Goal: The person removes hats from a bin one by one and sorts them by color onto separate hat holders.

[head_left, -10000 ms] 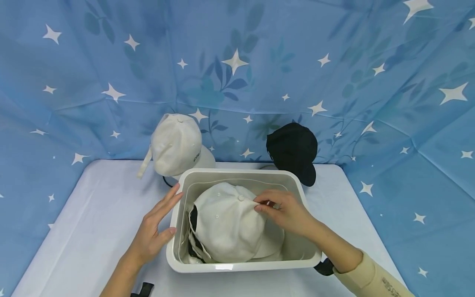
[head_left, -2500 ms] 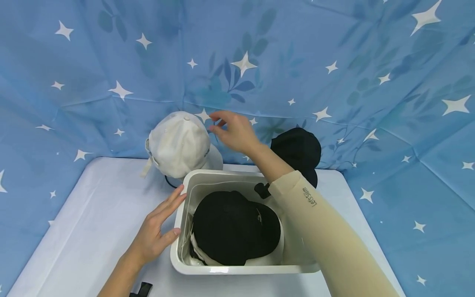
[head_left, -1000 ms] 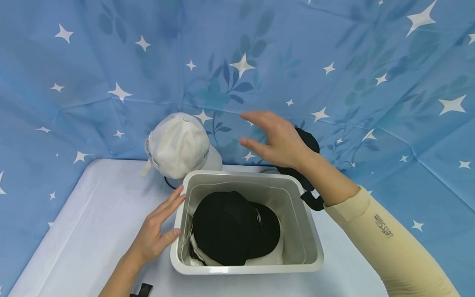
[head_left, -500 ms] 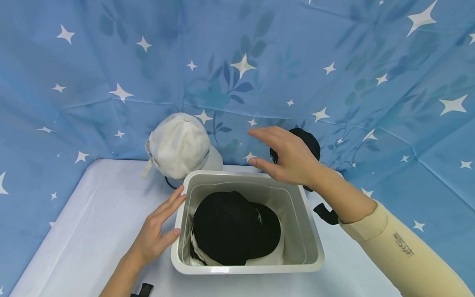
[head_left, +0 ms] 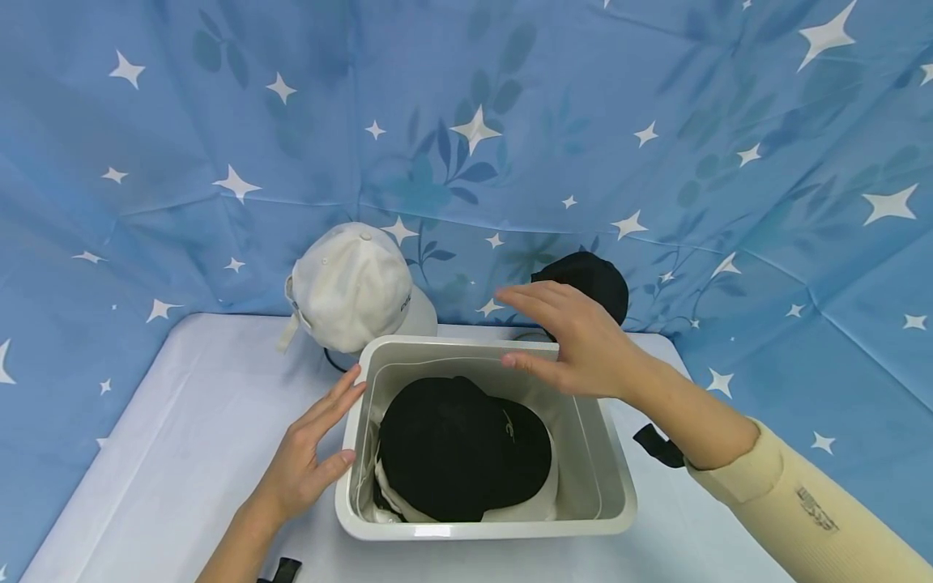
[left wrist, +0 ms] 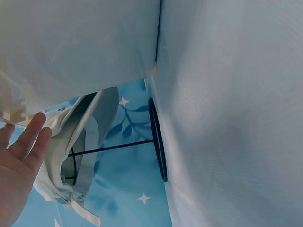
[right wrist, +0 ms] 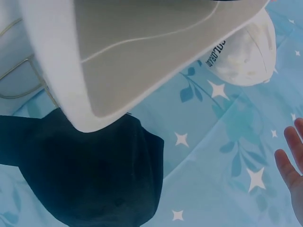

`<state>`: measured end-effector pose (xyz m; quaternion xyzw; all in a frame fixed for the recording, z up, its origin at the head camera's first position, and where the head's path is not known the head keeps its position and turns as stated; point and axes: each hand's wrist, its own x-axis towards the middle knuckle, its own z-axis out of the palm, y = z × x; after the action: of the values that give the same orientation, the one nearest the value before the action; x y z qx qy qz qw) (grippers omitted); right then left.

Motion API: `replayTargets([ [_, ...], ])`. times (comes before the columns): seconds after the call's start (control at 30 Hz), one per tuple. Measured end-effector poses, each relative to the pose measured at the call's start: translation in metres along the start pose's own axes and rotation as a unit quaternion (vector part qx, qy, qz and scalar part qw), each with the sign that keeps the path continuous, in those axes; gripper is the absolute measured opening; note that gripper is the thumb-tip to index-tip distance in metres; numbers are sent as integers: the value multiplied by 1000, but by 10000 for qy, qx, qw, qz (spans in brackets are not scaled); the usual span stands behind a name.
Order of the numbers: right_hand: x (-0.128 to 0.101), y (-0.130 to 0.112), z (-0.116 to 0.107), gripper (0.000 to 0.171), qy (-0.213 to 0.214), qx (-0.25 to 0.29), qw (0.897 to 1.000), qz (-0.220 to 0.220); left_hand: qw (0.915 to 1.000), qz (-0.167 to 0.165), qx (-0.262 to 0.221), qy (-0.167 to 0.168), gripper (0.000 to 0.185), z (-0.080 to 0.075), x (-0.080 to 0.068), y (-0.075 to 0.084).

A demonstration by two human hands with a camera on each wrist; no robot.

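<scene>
My left hand (head_left: 295, 465) rests straight fingers against the left wall of a light grey plastic bin (head_left: 481, 530); in the left wrist view its fingertips touch the bin's side. Inside the bin a black baseball cap (head_left: 445, 445) lies on top, brim to the right, with a white cap (head_left: 528, 508) partly showing beneath. My right hand (head_left: 576, 340) hovers over the bin's back right rim, fingers extended and holding nothing. Behind it, a second black cap (head_left: 594, 283) is partly hidden. A white baseball cap (head_left: 350, 283) sits at the back left.
The white cap at back left hangs on a thin black wire stand (left wrist: 157, 142). A gold-coloured wire base (right wrist: 28, 90) shows beside the black cap in the right wrist view. A star-patterned blue curtain (head_left: 291, 138) closes the back of the white table (head_left: 182, 453).
Ten seconds ago a white cap was uppermost in the bin; now a black one covers it. My right hand has drawn back from beside the white cap, rightwards and down, fingers spread. My left hand stays.
</scene>
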<state>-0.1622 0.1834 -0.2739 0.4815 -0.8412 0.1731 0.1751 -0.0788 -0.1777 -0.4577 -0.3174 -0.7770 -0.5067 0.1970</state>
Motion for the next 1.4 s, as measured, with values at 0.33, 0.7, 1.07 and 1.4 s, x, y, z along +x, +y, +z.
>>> replayTargets([
  [0.33, -20, -3, 4, 84, -193, 200, 9995, 170, 10000, 27, -5, -9, 68, -1, 0, 0],
  [0.7, -43, -4, 20, 79, -508, 553, 9963, 430, 10000, 28, -51, -2, 69, 0, 0, 1],
  [1.07, -57, -7, 38, 85, -694, 777, 9915, 781, 10000, 39, -57, 17, 70, 1, 0, 0],
  [1.4, -63, -9, 52, 83, -793, 1041, 9877, 855, 10000, 84, -18, 41, 68, 1, 0, 0],
])
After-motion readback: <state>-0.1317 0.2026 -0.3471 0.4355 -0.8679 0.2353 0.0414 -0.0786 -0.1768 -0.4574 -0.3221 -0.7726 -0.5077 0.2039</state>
